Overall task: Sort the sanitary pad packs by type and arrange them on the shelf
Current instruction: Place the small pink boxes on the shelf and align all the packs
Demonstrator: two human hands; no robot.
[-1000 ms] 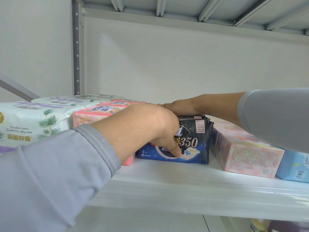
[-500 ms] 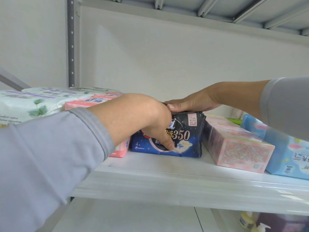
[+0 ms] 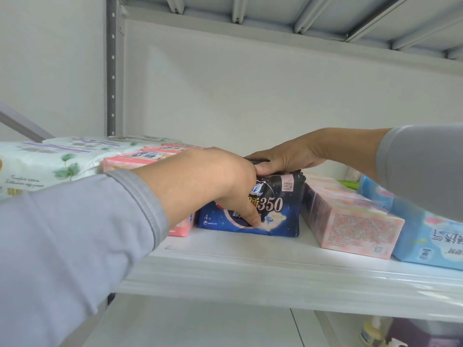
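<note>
**A:** Glossy navy film, crinkled at the corners — that's the dark blue pack (image 3: 273, 211), a soft pillow shape with "350" printed big on its front, standing on the white shelf (image 3: 250, 266) near the middle of the row.

**B:** And both hands are on it. The left hand (image 3: 213, 181) curls over the near top corner, thumb pressed down the front face. The right hand (image 3: 283, 159) lies on top, thumb hooked at the upper front edge; its fingers reach behind and out of sight, so how far they wrap I can't tell.

**A:** Grasped from both ends, then. Tight quarters on the left: a pink pack (image 3: 140, 162), shiny wrap with a squared end, sits just beside it, mostly hidden by the grey sleeve (image 3: 75, 246).

**B:** Past that, a white pack with green leaves (image 3: 42, 169), puffy and rounded, lying lengthwise.

**A:** Now the right side. A pale pink box-shaped pack (image 3: 355, 226), crisp straight edges, speckled pattern on its end. It angles away from the navy one, so a narrow wedge of bare shelf shows between them at the front.

**B:** Touching its far side, a light blue pack (image 3: 431, 244), soft plastic, bulging, its front close to the shelf's lip.

**A:** Open room? A band of smooth white board in front of the navy pack, out to the rounded, glossy front edge.

**B:** Plenty of height too, up to the ribbed grey metal underside of the upper shelf (image 3: 275, 13). A perforated grey upright (image 3: 112, 71) closes the left.
</note>
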